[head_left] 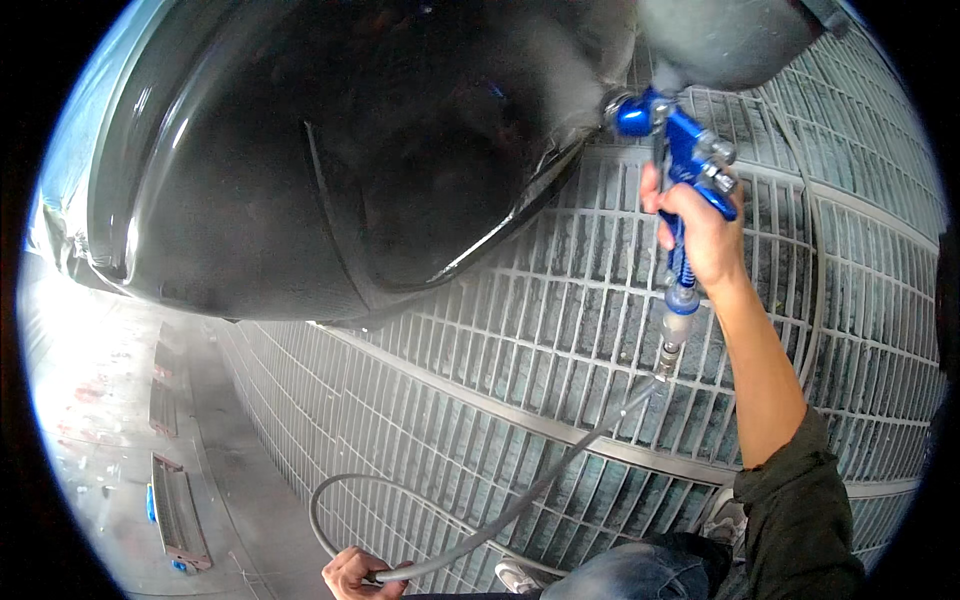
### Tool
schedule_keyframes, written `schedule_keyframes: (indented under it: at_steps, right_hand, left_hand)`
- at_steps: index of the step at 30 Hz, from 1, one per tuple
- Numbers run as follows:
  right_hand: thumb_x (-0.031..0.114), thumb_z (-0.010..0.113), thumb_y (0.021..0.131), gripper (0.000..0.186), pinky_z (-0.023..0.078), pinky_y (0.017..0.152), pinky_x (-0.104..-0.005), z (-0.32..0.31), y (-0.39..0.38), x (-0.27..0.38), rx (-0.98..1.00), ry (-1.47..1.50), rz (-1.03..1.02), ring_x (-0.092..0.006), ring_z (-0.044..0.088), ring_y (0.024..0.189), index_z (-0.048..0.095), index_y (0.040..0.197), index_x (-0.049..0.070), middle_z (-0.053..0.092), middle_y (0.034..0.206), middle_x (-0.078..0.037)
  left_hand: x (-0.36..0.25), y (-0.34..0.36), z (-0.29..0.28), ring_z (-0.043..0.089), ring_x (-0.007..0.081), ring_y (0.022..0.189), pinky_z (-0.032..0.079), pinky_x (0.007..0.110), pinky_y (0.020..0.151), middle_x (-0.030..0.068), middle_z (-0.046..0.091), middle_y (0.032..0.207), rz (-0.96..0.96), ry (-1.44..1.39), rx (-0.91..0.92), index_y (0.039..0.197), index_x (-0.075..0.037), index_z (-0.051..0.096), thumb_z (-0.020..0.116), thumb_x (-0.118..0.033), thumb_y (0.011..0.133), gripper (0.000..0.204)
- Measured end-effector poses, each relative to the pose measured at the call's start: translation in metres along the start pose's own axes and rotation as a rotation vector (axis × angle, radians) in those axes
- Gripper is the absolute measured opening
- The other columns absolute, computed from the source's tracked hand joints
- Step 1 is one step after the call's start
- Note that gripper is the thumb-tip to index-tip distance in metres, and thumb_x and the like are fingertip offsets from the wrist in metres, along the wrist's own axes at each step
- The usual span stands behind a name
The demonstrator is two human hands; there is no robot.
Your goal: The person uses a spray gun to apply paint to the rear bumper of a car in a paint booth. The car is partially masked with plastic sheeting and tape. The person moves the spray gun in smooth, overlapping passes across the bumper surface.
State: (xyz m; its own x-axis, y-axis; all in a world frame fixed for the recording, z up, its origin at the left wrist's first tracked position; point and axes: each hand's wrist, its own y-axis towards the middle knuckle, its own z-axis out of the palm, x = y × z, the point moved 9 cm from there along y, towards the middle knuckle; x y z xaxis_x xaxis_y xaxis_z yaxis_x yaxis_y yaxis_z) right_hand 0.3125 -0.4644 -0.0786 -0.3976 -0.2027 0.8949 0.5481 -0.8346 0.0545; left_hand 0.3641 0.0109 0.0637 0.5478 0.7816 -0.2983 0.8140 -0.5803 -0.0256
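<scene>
My right hand [705, 228] is wrapped round the grip of a blue spray gun [685, 145], its fingers at the trigger. The gun's nozzle points left at a dark, glossy car body panel [430, 150], and a pale mist hangs between them. On top of the gun sits a grey paint cup [735, 40], cut off by the upper edge. Below the grip, a clear fitting [678, 320] joins the gun to a grey air hose [520, 515]. Low in the view, my left hand [362, 574] is closed round that hose, away from the panel.
Metal floor grating [560, 330] runs beneath the car and my feet. The hose loops across it near my shoes [520, 575]. A pale wall [110, 430] with a slotted fixture [180, 510] stands at the left. Clear sheeting [62, 225] covers part of the car's left side.
</scene>
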Motion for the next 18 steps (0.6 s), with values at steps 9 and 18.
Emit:
schedule_keyframes:
  at_steps: [9, 18]
  right_hand:
    - [0.01, 0.059, 0.08, 0.016, 0.043, 0.05, -0.0236, 0.061, -0.053, -0.046, 0.339, -0.076, 0.162, -0.0083, 0.051, 0.056, 0.063, 0.095, 0.006, 0.056, 0.07, 0.001]
    - [0.005, 0.058, 0.078, 0.012, 0.048, 0.055, -0.0252, 0.142, -0.118, -0.098, 0.612, -0.038, 0.106, -0.0094, 0.058, 0.065, 0.06, 0.089, 0.003, 0.061, 0.079, -0.002]
  left_hand:
    - [0.015, -0.008, -0.008, 0.045, 0.0172, 0.052, 0.033, 0.03, 0.048, 0.0073, 0.045, 0.059, -0.035, -0.046, -0.059, 0.064, -0.002, 0.052, 0.071, -0.009, 0.063, 0.02]
    - [0.015, -0.012, -0.011, 0.042, 0.0177, 0.051, 0.031, 0.031, 0.048, 0.0063, 0.045, 0.059, 0.006, -0.038, -0.029, 0.063, -0.002, 0.049, 0.077, -0.006, 0.065, 0.028]
